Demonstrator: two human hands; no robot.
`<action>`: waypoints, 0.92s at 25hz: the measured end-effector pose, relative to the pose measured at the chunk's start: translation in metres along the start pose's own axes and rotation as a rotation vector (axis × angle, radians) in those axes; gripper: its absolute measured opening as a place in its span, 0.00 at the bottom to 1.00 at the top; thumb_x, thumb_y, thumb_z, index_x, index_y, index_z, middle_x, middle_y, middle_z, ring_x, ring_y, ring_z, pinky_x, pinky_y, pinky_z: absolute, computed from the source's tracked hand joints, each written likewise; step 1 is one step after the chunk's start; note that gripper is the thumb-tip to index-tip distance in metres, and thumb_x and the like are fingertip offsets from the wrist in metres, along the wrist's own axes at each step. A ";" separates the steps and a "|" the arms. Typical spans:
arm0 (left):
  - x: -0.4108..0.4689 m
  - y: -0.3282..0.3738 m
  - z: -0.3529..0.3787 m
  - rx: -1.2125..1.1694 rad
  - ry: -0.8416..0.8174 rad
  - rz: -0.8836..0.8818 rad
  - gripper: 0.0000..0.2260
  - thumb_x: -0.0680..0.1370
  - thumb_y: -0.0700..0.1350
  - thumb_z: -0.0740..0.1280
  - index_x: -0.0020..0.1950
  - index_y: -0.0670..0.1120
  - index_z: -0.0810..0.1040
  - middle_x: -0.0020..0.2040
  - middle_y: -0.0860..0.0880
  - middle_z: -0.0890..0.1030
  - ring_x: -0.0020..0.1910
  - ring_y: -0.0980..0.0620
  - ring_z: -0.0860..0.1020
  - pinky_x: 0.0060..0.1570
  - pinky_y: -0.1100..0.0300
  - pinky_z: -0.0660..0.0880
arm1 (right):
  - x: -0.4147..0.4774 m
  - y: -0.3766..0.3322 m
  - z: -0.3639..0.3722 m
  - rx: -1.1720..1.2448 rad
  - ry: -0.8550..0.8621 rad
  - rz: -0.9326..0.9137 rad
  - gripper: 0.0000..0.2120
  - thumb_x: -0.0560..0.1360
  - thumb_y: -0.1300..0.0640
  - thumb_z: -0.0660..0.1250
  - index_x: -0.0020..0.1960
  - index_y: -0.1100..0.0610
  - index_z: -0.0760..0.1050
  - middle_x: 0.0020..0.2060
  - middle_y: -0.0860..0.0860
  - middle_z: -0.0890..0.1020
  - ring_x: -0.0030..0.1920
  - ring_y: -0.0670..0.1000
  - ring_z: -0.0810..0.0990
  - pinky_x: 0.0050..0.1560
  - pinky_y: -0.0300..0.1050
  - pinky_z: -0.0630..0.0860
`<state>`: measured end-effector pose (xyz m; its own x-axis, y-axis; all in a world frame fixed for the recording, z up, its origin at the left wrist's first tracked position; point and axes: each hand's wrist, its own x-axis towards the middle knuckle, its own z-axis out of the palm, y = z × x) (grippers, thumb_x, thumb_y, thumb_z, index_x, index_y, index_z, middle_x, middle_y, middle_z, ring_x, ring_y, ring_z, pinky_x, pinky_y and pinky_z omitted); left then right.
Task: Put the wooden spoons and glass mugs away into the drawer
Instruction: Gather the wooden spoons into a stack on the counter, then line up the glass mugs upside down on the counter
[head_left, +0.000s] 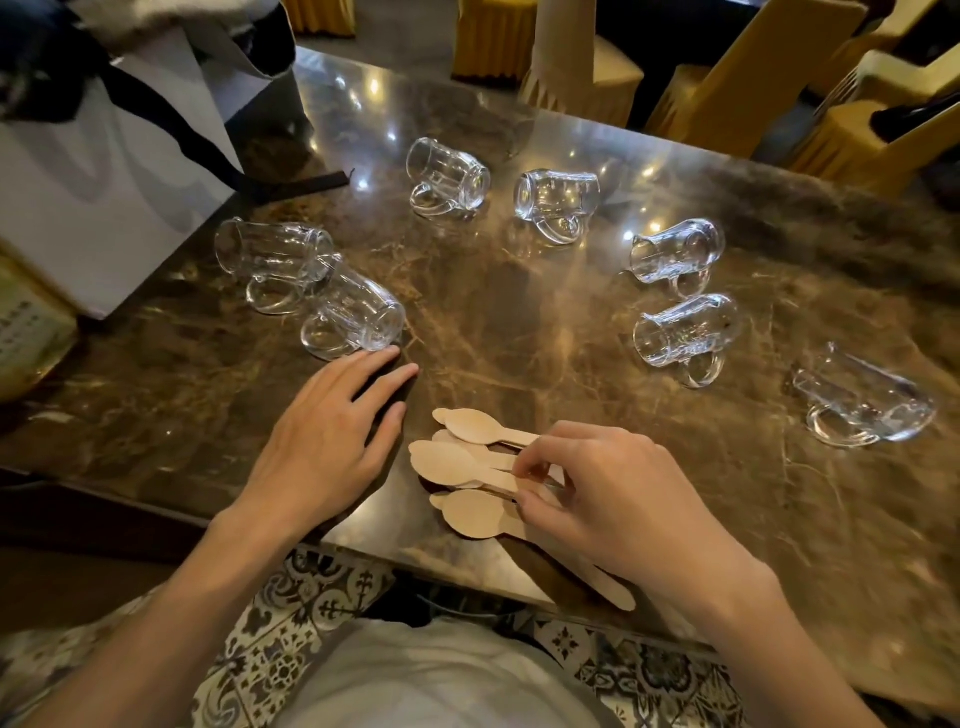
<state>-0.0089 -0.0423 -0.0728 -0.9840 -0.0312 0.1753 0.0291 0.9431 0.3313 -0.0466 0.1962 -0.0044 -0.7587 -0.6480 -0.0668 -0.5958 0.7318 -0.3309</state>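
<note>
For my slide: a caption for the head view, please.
Right hand pinches wooden spoons; open left hand beside seven glass mugs lying sideways.

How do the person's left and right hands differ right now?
The left hand is flat, fingers straight, holding nothing; the right hand curls its fingers, pinching the pale wooden spoons. The left hand is close beside a clear glass mug lying on its side; the right hand is near none. Both are bare.

Pale grey-white top (441, 675), plain cloth, soft folds at the chest. Both forearms (171, 613) bare down to the view's lower edge. Bare too: left hand (332, 441), right hand (613, 499).
</note>
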 end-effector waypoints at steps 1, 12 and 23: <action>0.000 0.000 0.000 -0.005 0.001 -0.001 0.20 0.79 0.50 0.56 0.70 0.47 0.71 0.70 0.48 0.71 0.70 0.50 0.67 0.68 0.56 0.60 | 0.000 0.001 0.000 0.002 -0.008 -0.002 0.10 0.72 0.44 0.63 0.49 0.44 0.80 0.41 0.39 0.79 0.35 0.40 0.70 0.37 0.39 0.75; 0.000 -0.002 -0.002 -0.100 0.010 0.018 0.16 0.80 0.46 0.61 0.68 0.47 0.74 0.68 0.48 0.72 0.68 0.49 0.69 0.66 0.52 0.66 | 0.002 0.041 -0.023 0.352 0.223 0.171 0.06 0.70 0.51 0.70 0.47 0.45 0.82 0.37 0.39 0.82 0.37 0.40 0.78 0.38 0.32 0.75; 0.014 -0.041 -0.034 0.037 0.115 -0.074 0.13 0.73 0.47 0.69 0.56 0.44 0.79 0.53 0.45 0.80 0.53 0.45 0.77 0.50 0.51 0.74 | 0.006 0.128 -0.004 -0.119 0.421 0.463 0.10 0.74 0.54 0.70 0.53 0.56 0.82 0.52 0.52 0.82 0.52 0.58 0.79 0.44 0.50 0.75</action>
<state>-0.0184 -0.0925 -0.0524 -0.9567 -0.1369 0.2569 -0.0515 0.9482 0.3135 -0.1287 0.2864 -0.0437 -0.9687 -0.1383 0.2061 -0.1885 0.9503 -0.2479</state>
